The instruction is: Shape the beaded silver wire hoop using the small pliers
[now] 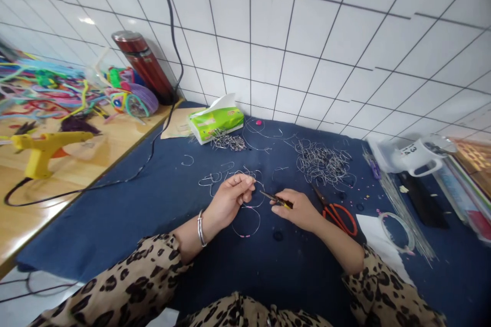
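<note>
In the middle of the blue cloth, my left hand (233,191) pinches a thin silver wire (262,186) bent into a curve. My right hand (297,208) grips a pair of pliers (276,198), whose dark tips point left at the wire; whether they touch it I cannot tell. Just below my left hand lies a round wire ring (260,223) with small pink beads on it. Several bent wire pieces (210,179) lie behind my left hand.
Scissors with red handles (339,217) lie right of my right hand. Behind are a wire heap (322,162) and a green tissue pack (217,121). A white mug (418,157) rests at right. Left, a yellow glue gun (42,148) and red thermos (148,69) occupy the wooden table.
</note>
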`<state>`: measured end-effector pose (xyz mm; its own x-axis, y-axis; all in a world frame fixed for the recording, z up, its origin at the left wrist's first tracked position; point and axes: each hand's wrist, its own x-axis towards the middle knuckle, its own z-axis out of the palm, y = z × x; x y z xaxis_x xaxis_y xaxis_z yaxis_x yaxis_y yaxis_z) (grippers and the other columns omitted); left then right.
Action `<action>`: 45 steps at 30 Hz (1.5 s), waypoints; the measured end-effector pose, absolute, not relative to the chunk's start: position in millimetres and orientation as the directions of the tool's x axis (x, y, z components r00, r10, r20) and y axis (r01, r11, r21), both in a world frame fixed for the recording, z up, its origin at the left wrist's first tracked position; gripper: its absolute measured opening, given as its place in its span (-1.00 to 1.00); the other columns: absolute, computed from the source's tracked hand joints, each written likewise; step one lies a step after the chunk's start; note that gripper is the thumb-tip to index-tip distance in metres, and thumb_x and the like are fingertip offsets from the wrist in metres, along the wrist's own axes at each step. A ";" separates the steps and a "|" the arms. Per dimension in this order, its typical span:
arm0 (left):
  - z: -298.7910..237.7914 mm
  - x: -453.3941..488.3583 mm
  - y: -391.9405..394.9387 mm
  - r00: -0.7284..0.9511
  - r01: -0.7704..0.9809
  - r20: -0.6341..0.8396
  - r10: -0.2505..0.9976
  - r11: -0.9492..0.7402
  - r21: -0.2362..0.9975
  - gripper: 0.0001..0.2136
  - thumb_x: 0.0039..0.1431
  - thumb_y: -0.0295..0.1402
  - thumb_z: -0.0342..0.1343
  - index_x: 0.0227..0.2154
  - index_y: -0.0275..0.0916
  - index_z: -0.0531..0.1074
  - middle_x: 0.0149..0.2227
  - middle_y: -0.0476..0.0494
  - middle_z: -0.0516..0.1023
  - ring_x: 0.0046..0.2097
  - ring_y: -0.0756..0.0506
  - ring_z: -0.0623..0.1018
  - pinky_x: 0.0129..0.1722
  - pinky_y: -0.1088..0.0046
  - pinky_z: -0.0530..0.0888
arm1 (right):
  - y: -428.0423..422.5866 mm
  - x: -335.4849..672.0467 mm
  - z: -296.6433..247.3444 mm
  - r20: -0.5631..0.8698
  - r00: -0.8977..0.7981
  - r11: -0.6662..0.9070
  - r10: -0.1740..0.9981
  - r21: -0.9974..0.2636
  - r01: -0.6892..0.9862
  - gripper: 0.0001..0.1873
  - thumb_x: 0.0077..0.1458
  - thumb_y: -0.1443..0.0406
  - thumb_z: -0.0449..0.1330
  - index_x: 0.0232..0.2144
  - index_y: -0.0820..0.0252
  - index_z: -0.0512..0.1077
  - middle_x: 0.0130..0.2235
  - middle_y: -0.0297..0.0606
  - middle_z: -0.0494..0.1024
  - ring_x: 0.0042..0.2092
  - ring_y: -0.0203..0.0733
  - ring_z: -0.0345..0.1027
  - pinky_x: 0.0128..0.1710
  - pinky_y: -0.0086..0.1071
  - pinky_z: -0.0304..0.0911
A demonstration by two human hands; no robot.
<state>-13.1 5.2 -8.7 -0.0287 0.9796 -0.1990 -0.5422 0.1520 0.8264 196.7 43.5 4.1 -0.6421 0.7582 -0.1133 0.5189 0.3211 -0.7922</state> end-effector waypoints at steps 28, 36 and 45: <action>-7.8 -10.4 1.1 0.236 -0.576 -0.220 0.947 0.318 0.753 -0.86 0.07 -0.34 0.14 -0.42 -0.34 0.37 -0.58 0.06 0.24 -0.66 0.20 0.03 -0.69 0.64 -0.04 | 34.3 195.8 -5.7 0.204 -0.631 0.572 0.748 -0.680 0.459 -0.86 0.06 0.24 0.11 -0.34 0.16 0.40 -0.42 -0.35 0.30 -0.36 -0.33 0.19 -0.32 -0.44 0.13; -9.5 -6.1 -2.3 0.371 -0.642 -0.220 0.902 0.421 0.641 -0.86 0.08 -0.35 0.12 -0.45 -0.34 0.34 -0.62 0.10 0.13 -0.66 0.19 0.01 -0.70 0.67 -0.03 | 29.7 195.9 -2.8 0.297 -0.672 0.671 0.678 -0.624 0.401 -0.80 0.07 0.25 0.09 -0.23 0.15 0.38 -0.37 -0.29 0.33 -0.31 -0.28 0.22 -0.23 -0.39 0.19; -7.4 -5.1 -7.1 0.445 -0.606 -0.247 0.861 0.493 0.624 -0.81 0.04 -0.34 0.17 -0.50 -0.34 0.31 -0.57 0.05 0.20 -0.67 0.21 0.01 -0.71 0.69 0.00 | 23.8 192.7 3.7 0.338 -0.725 0.729 0.599 -0.605 0.320 -0.83 0.07 0.25 0.08 -0.26 0.14 0.37 -0.35 -0.26 0.33 -0.28 -0.23 0.21 -0.21 -0.33 0.20</action>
